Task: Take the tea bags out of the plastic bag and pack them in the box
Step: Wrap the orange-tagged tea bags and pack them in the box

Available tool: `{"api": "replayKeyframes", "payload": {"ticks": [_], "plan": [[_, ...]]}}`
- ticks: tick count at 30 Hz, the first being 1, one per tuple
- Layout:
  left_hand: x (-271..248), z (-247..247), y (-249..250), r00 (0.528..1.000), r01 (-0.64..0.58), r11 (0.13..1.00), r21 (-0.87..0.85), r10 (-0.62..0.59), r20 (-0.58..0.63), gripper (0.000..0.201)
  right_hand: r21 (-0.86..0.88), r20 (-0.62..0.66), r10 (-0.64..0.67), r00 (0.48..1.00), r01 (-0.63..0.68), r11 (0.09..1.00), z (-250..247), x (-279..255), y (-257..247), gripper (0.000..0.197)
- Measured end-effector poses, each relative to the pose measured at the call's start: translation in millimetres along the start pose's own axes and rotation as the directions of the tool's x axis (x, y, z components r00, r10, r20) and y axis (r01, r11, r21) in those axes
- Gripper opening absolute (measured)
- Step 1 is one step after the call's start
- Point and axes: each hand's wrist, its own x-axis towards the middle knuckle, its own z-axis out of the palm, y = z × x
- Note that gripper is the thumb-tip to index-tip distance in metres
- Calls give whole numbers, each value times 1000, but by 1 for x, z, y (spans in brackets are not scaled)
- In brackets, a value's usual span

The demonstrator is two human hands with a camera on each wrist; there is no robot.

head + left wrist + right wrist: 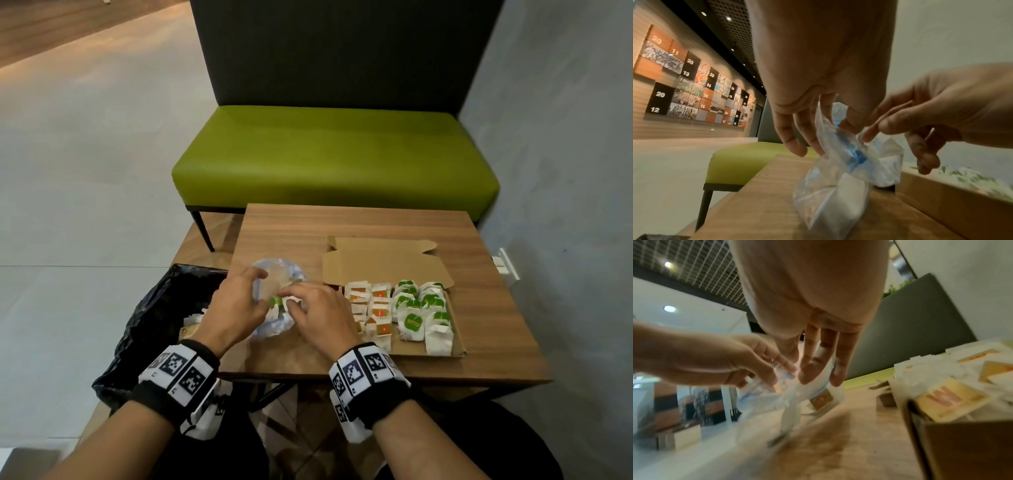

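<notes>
While most of the tea bags (399, 310) already stand in rows inside the open cardboard box (428, 353), a few remain in the clear plastic bag (274, 291), which lies crumpled on the wooden table (376, 222) just left of the box. Green-labelled and white packets show through the film between the two hands. The left hand (236, 305) has its fingers curled round the bag's blue-edged mouth, pinching the film; I judge it is holding the opening up and steady so the other hand can get in. The right hand (322, 315) reaches into that mouth with its fingers fairly straight and slightly spread; the right wrist view is blurred, and I cannot tell whether the fingertips have closed on a packet. In the left wrist view its thumb and forefinger look close together at the film's edge. The box sits immediately right of the bag, lid flap laid back flat, presumably so each packet travels only a short way. Orange-labelled bags fill the left rows, green-labelled ones the right, with some bare cardboard floor at the near edge, so the packing looks well advanced. A bin lined with a black sack (154, 308) stands beside the table's left edge, and a green bench (335, 154) lies beyond the table.
</notes>
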Motion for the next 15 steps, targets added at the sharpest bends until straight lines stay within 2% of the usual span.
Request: {"api": "replayKeyframes", "payload": {"ticks": [4,6,8,11,15], "plan": [[-11,-3,-1,998,-46,981,191,36,55,55,-277,-19,58,998,-61,959,9,1,5,34],[-14,-4,2,997,-51,954,297,33,68,60,-344,-43,82,996,-92,934,12,-1,4,32],[-17,-3,6,996,-57,946,319,33,81,64,-399,-24,93,995,-94,912,11,-3,-5,26],[-20,-5,12,994,-65,957,283,38,100,68,-485,70,42,997,-3,875,17,-2,-12,15],[-22,-9,16,990,-105,963,247,78,119,67,-535,189,-31,982,130,835,23,-2,-18,16]]}}
